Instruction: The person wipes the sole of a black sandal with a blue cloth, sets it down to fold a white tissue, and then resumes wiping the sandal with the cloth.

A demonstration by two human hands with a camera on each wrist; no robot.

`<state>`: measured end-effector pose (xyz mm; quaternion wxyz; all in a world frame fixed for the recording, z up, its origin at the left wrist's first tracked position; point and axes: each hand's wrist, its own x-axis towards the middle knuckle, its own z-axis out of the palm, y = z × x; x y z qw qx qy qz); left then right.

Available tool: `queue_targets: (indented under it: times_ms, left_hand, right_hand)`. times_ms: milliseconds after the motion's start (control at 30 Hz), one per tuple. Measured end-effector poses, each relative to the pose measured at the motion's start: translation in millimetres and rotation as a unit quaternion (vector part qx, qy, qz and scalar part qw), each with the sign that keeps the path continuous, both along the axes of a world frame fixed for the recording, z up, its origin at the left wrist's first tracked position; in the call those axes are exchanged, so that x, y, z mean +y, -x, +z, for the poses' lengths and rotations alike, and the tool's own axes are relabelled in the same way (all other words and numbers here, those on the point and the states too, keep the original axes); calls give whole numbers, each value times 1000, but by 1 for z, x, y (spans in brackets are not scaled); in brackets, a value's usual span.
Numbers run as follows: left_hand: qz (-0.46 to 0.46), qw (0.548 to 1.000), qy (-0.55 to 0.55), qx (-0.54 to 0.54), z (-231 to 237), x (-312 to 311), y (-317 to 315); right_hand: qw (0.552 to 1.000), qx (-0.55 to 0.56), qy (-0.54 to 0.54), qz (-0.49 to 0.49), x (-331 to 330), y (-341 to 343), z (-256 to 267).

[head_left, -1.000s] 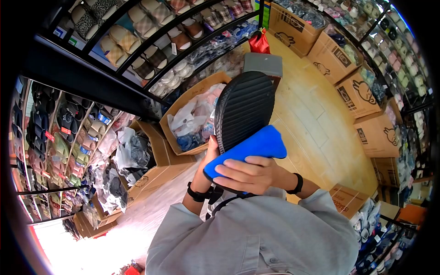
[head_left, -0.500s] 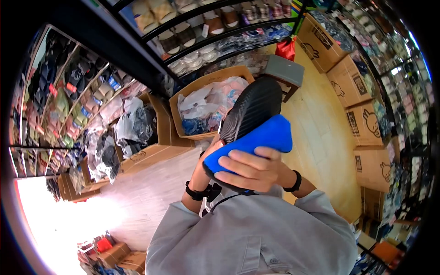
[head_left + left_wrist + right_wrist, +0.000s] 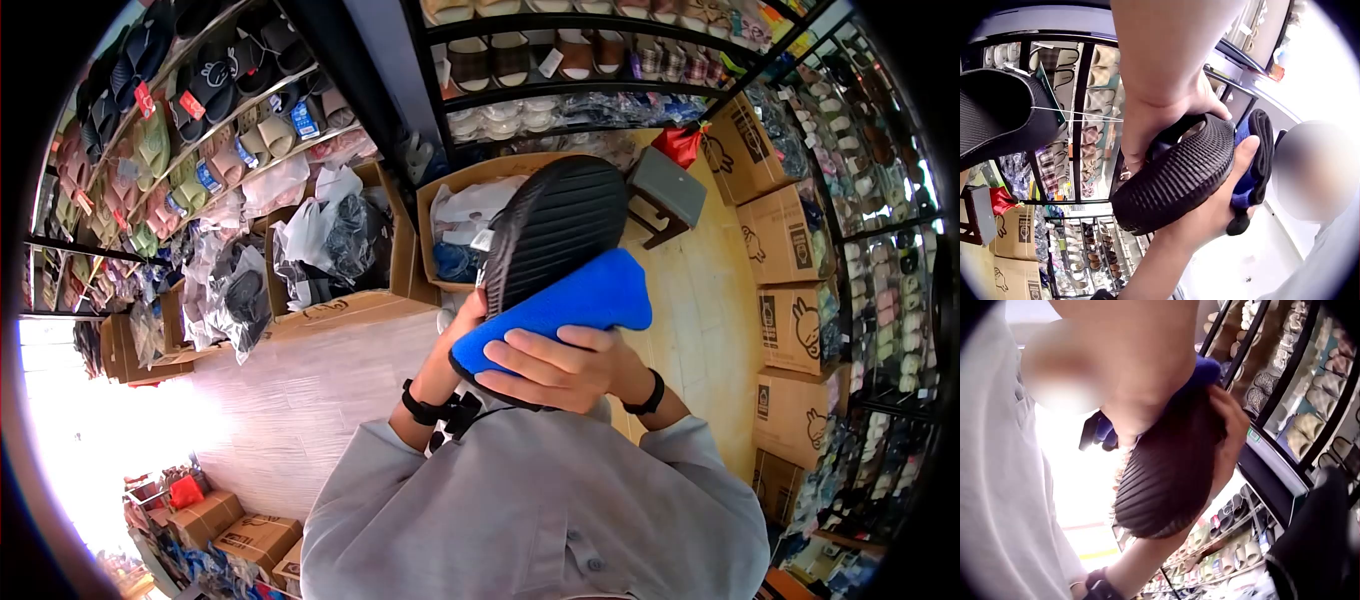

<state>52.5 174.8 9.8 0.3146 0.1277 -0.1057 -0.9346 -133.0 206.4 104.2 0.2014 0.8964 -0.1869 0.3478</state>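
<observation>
In the head view, a black slipper (image 3: 560,220) is held up in front of the grey shirt (image 3: 520,490), its ribbed sole facing the camera. The left hand (image 3: 465,325) grips its edge, largely covered by a blue cloth (image 3: 555,310) that lies slantwise over the sole's lower part. The right hand (image 3: 560,370) grasps the cloth, fingers spread across it. Beyond the slipper stand an open cardboard box (image 3: 426,225) and a grey stool (image 3: 668,185).

In the left wrist view, the left hand clasps the slipper from above; the right thumb presses the bunched cloth. A second black slipper (image 3: 1047,119) is at the left, a thin white cord (image 3: 1079,120) running from it towards the left hand.

In the right wrist view, the left hand's fingers curl round the slipper's edge, and the cloth shows beside the right hand.
</observation>
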Motion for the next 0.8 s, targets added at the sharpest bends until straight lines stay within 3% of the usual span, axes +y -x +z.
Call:
queue_targets:
  times_ms: [33,67,100,133,167,233,333,367,433,500,567,633,700,767,800]
  left_hand:
    - [59,993,4,-104,22,16,-25]
    - [81,994,46,-64,-5,2,-41]
    - [102,991,86,-23,-33,-11,-54]
    - [130,982,83,-106,-22,-16,-63]
    - [90,986,106,-94,-25,-24,-78]
    - [116,975,153,-111,-9,-34,-95]
    - [105,978,141,-110,-23,-40,-138]
    - [94,966,140,-195,-25,-41,-151]
    - [133,977,65,-151,-1,-37,-176]
    - [167,973,58,-145,-6,-34,-194]
    - [163,978,84,-94,-37,-34,-210]
    - [208,971,88,-79,-28,-33,-218]
    - [214,966,113,-91,-22,-35,-227]
    - [235,971,28,-22,-78,-26,-239]
    - [270,957,10,-106,-17,-28,-234]
  right_hand:
    - [1000,0,-15,-16,-9,-9,6]
    - [999,-1,-32,-32,-19,-18,9]
    - [995,-81,-34,-48,-34,-27,3]
    - [989,-119,-40,-83,-47,-34,13]
    - [967,-207,-76,-124,-55,-54,26]
    - [938,-309,-55,-150,-77,-90,17]
    - [975,-194,-65,-90,-61,-132,-3]
    - [988,-136,-62,-51,-58,-143,-16]
    - [998,-36,-42,6,-56,-170,-19]
    - [997,-49,-55,19,-65,-188,-20]
    - [988,-133,-81,-8,-87,-200,-14]
    - [955,-274,-99,-60,-103,-224,-15]
    - [962,-252,-96,-45,-105,-235,-23]
    - [982,-132,-134,26,-89,-241,-31]
    - [984,-100,-125,79,-84,-248,-39]
